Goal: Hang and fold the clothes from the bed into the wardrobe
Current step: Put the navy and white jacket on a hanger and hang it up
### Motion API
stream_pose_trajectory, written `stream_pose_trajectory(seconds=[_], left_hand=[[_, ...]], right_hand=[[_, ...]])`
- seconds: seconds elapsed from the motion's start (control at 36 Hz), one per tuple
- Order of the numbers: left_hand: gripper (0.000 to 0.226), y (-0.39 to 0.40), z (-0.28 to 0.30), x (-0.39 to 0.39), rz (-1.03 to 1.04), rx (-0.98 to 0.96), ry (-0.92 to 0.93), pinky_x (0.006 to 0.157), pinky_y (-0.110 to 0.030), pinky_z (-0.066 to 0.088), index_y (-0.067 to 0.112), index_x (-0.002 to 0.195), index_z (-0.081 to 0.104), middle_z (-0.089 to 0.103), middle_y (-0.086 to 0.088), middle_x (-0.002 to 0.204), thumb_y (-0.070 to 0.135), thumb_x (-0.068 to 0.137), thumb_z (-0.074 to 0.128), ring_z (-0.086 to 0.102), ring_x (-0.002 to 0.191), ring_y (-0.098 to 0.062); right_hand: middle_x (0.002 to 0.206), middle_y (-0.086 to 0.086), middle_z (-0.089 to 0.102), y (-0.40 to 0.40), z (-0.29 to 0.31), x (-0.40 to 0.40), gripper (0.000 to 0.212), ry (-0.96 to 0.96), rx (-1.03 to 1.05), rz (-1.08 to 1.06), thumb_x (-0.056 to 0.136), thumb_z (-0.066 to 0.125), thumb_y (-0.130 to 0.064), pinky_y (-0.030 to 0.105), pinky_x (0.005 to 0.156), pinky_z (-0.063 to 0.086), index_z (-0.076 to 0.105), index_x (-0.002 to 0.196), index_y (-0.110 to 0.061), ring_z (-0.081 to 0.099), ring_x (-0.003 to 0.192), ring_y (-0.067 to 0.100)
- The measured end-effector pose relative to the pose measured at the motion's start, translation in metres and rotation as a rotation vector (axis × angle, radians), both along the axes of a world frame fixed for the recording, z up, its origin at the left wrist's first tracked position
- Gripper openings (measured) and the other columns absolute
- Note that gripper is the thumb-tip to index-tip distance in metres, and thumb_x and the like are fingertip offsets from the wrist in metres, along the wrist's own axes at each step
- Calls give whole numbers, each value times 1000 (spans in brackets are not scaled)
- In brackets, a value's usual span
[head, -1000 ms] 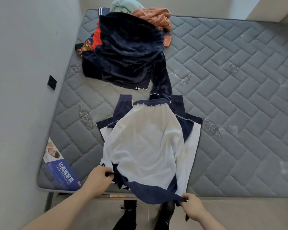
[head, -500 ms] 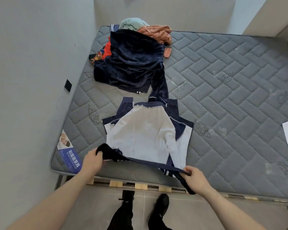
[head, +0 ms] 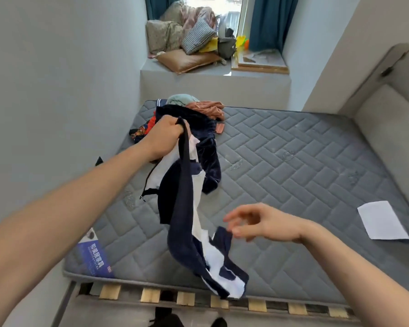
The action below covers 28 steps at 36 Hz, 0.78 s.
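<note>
Jacket (head: 187, 208) lifted off the bed (head: 293, 185) for hanging.
Gripped by left hand (head: 163, 135) so it drapes; right hand (head: 257, 224) beside hem, fingers apart, empty.

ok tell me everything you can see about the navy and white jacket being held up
The navy and white jacket looks like soft sportswear fabric, white panels with navy trim. It hangs crumpled and bunched from the left hand, which grips its top edge above the grey mattress. Its lower end trails near the mattress's front edge. The right hand hovers beside it, fingers loose, holding nothing.
</note>
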<state>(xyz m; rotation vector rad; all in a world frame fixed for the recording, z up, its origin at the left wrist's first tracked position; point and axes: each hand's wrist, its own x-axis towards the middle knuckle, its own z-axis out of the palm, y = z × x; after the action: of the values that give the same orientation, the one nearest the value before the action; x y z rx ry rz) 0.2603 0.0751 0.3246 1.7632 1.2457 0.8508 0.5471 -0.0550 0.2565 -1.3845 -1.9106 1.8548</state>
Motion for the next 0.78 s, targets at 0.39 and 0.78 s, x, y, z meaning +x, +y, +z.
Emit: stream_pose_trajectory(seconds=[0.39,0.78], left_hand=[[39,-18,95,36,-525,72,-38,97,-58,44,27,62,71,64,-26,97,-2,80,51,57,97,-48],[81,-65,-149,-46,-301,-326,363,107,-21,39,28,151,37,52,10,140,30,78,72,46,133,-3]], right_hand=[[99,-13,72,68,88,-52,34,23,676,-265,81,77,-49,25,79,48,69,106,-28,63,91,-2],[73,-1,64,70,111,-94,26,433,519,-758,89,66,-33,19,56,49,64,90,-8,60,66,10]])
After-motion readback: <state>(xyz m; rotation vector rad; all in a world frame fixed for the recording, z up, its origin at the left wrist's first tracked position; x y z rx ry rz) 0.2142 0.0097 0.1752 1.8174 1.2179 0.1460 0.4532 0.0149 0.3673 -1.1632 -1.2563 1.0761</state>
